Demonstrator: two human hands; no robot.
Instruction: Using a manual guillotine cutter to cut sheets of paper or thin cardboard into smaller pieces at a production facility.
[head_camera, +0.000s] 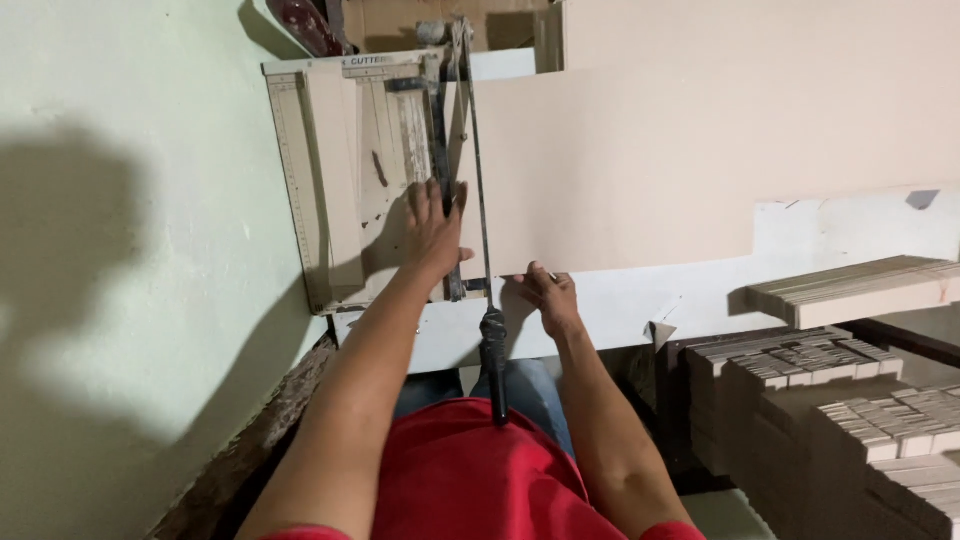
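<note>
A guillotine paper cutter (340, 180) lies on a white bench against a pale green wall. A large beige cardboard sheet (680, 150) spreads from the cutter's blade out to the right. My left hand (432, 225) presses flat on the cutter's clamp bar, just left of the blade. My right hand (548, 295) pinches the near edge of the cardboard sheet. The long blade arm (478, 180) runs down between my hands, and its black handle (494, 360) hangs free over my red shirt.
Stacks of cut beige strips (850, 400) fill shelves at the lower right. A slanted pile of strips (850, 290) rests on the white bench (700, 290). The pale green wall (130, 250) stands close on the left.
</note>
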